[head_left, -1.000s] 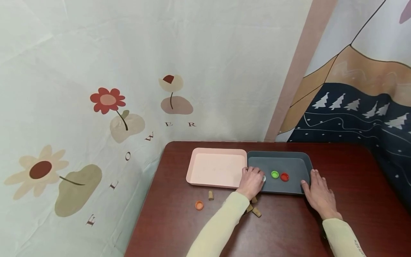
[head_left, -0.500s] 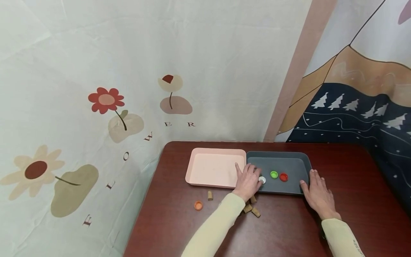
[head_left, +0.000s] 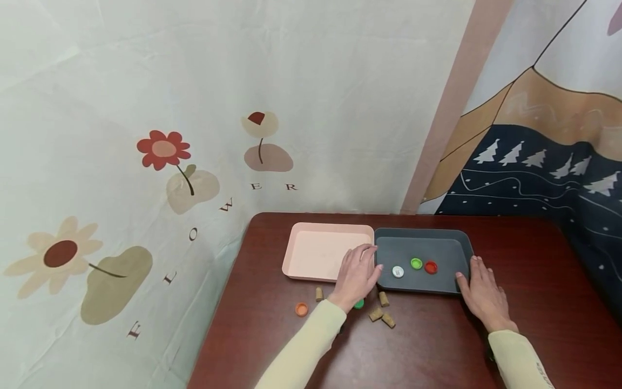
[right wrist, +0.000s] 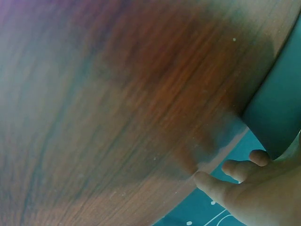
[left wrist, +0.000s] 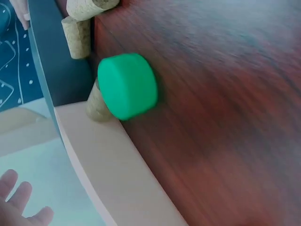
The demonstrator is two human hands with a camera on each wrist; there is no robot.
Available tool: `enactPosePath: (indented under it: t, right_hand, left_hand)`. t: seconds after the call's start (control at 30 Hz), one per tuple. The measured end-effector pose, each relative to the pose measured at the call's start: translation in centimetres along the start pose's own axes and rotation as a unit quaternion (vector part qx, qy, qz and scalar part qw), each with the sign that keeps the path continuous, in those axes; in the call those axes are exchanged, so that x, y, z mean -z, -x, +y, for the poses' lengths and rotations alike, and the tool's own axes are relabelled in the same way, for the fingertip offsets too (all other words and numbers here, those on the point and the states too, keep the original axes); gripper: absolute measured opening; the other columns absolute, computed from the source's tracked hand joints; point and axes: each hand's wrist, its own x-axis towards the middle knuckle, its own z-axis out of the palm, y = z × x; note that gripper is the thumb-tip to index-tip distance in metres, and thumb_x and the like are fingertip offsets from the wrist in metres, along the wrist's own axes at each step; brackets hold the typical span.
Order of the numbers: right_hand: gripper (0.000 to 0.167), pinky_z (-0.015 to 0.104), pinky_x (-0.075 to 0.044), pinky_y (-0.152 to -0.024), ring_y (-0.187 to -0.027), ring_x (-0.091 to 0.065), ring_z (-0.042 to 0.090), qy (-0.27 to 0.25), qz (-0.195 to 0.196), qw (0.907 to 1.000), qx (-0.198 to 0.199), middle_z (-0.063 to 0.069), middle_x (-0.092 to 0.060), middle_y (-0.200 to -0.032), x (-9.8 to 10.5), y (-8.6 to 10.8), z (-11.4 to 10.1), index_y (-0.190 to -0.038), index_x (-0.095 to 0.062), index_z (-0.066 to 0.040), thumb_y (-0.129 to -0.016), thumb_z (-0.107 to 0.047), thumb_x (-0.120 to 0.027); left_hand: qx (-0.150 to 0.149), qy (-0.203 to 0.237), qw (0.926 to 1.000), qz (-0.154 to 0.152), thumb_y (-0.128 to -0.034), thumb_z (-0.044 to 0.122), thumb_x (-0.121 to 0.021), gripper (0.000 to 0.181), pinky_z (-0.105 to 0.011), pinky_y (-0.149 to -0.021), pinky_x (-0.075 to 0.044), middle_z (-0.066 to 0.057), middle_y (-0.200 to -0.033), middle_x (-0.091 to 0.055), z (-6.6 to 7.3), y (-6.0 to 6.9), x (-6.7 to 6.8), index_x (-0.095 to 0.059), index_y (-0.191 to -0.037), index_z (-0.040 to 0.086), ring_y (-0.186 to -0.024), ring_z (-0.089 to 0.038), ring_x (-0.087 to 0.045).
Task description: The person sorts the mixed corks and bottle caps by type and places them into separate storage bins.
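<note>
My left hand [head_left: 355, 274] hovers over the near right part of the pink tray [head_left: 297, 273], fingers loosely bent and holding nothing. A green bottle cap [left wrist: 127, 86] lies on the table just below it, close to several corks [head_left: 383, 299]. In the dark grey tray [head_left: 447, 246] sit a white cap [head_left: 398, 271], a light green cap [head_left: 416, 263] and a red cap [head_left: 431, 267]. My right hand [head_left: 483, 296] rests against that tray's near right corner with its fingers extended.
An orange cap [head_left: 301, 309] and a single cork [head_left: 318, 294] lie in front of the pink tray. The two trays stand side by side on the reddish-brown table [head_left: 413, 351]. A printed curtain [head_left: 340, 108] hangs behind.
My left hand let go of the white cap in the grey tray and moved left over the pink tray. The green cap has come into view. The right hand stayed put.
</note>
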Motion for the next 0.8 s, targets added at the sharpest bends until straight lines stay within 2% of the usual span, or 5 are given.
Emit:
enactPosePath:
  t: [0.13, 0.27, 0.4, 0.57, 0.8]
  right_hand:
    - [0.082, 0.084, -0.018, -0.102, -0.147, -0.01, 0.062, -0.001, -0.002, 1.0, -0.001, 0.034, -0.005, -0.166, 0.0, 0.0, 0.0, -0.162, -0.004, 0.007, -0.111, -0.05, -0.031]
    - [0.082, 0.084, -0.018, -0.102, -0.147, -0.011, 0.063, 0.0, -0.004, 1.0, -0.003, 0.034, -0.005, -0.166, 0.1, -0.1, -0.1, -0.162, -0.005, 0.008, -0.111, -0.05, -0.032]
    - [0.081, 0.084, -0.018, -0.102, -0.146, -0.011, 0.063, 0.0, -0.004, 1.0, -0.003, 0.035, -0.006, -0.166, 0.1, -0.1, -0.1, -0.161, -0.005, 0.008, -0.111, -0.049, -0.032]
    - [0.081, 0.084, -0.018, -0.102, -0.146, -0.01, 0.063, -0.002, -0.007, 1.0, -0.005, 0.035, -0.004, -0.166, 0.1, 0.0, 0.0, -0.161, -0.004, 0.008, -0.111, -0.049, -0.031]
    - [0.081, 0.084, -0.018, -0.103, -0.146, -0.01, 0.063, -0.004, -0.006, 1.0, -0.003, 0.035, -0.005, -0.166, 0.1, -0.1, -0.2, -0.161, -0.004, 0.008, -0.111, -0.049, -0.031]
  left_hand:
    - [0.0, 0.029, 0.9989, 0.035, -0.101, 0.033, -0.063, 0.046, -0.041, -0.111, -0.043, -0.007, -0.141, -0.058, -1.0, 1.2, 0.9, -0.061, -0.141, 0.01, -0.13, -0.024, -0.056]
    - [0.01, 0.065, 0.9961, 0.058, -0.1006, 0.031, -0.063, 0.046, -0.045, -0.108, -0.045, -0.008, -0.141, -0.058, -1.6, 2.7, 1.6, -0.06, -0.14, 0.008, -0.129, -0.026, -0.057]
    - [0.034, 0.1, 0.9924, 0.063, -0.1004, 0.031, -0.063, 0.047, -0.048, -0.107, -0.045, -0.008, -0.142, -0.057, -1.9, 4.0, 2.2, -0.06, -0.141, 0.008, -0.13, -0.027, -0.057]
    - [0.056, 0.109, 0.9901, 0.069, -0.1003, 0.031, -0.064, 0.046, -0.05, -0.103, -0.047, -0.007, -0.143, -0.056, -2.2, 5.5, 2.6, -0.06, -0.141, 0.009, -0.129, -0.027, -0.057]
    - [0.05, 0.113, 0.9886, 0.086, -0.0996, 0.028, -0.066, 0.046, -0.052, -0.103, -0.045, -0.009, -0.141, -0.056, -2.4, 7.0, 2.8, -0.061, -0.14, 0.007, -0.13, -0.028, -0.055]
